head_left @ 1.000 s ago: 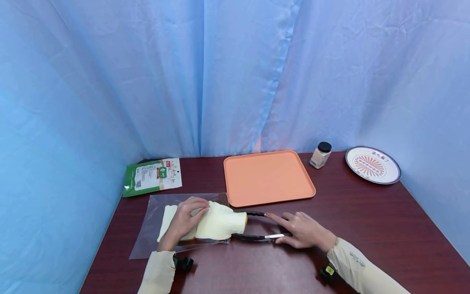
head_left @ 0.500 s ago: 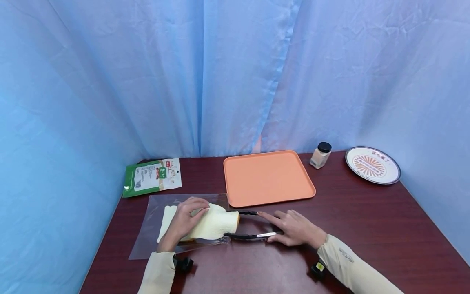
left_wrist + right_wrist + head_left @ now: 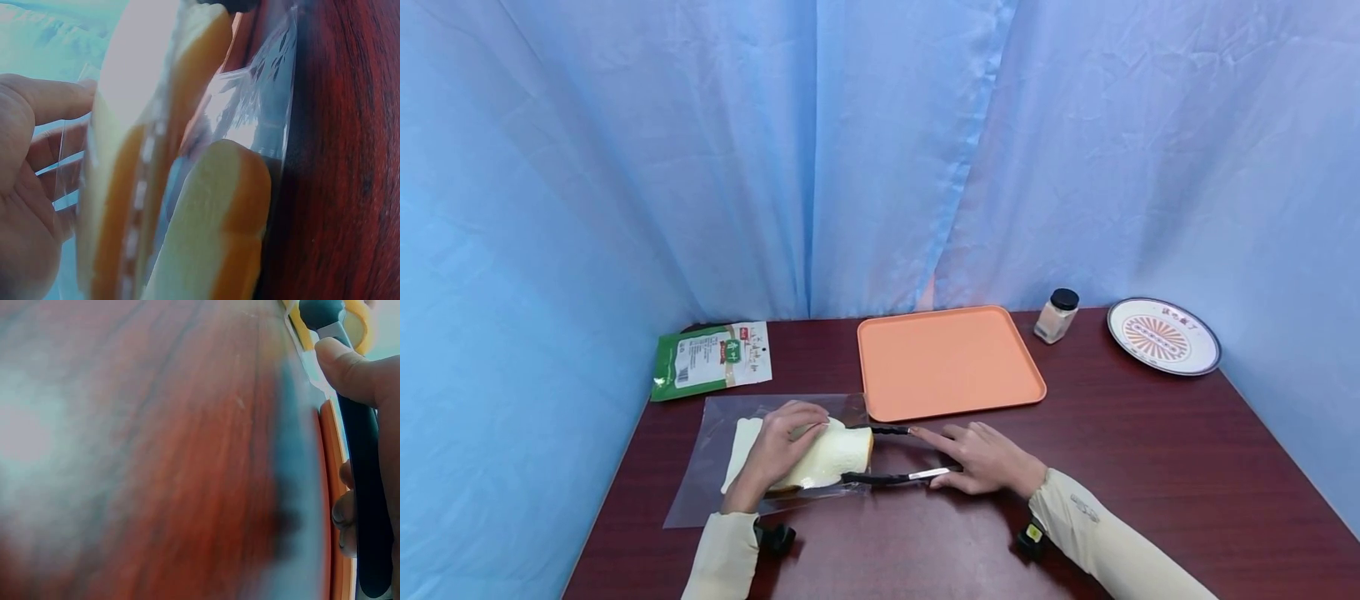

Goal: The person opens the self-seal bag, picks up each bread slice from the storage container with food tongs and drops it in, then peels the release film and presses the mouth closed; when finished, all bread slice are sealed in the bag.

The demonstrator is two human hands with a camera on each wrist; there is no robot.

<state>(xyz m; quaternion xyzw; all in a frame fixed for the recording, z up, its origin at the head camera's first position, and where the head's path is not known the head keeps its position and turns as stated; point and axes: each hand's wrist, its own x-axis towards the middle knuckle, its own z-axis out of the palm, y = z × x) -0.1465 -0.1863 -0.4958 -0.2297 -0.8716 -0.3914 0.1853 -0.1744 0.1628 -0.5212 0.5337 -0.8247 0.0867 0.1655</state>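
My left hand [image 3: 775, 446] grips the mouth of a clear plastic bag [image 3: 696, 492] lying flat on the dark red table [image 3: 1150, 467]. My right hand [image 3: 981, 458] holds black tongs [image 3: 887, 477], with the thumb pressed on one arm. The tongs clamp a pale bread slice [image 3: 831, 454] that sits halfway inside the bag. Seen from the left wrist, the bag's film [image 3: 262, 106] wraps two crusted slices [image 3: 206, 237], with my left hand [image 3: 25, 187] beside them. The right wrist view shows my thumb on the tongs [image 3: 362, 487].
An orange tray [image 3: 947, 362] lies just behind the tongs. A green and white packet [image 3: 711, 360] sits at the back left. A small black-lidded jar [image 3: 1056, 317] and a patterned plate [image 3: 1163, 336] stand at the back right. Blue curtains close in the table.
My right hand and the tongs have moved left, sliding the bread slice further into the bag. My left hand has stayed at the bag's mouth.
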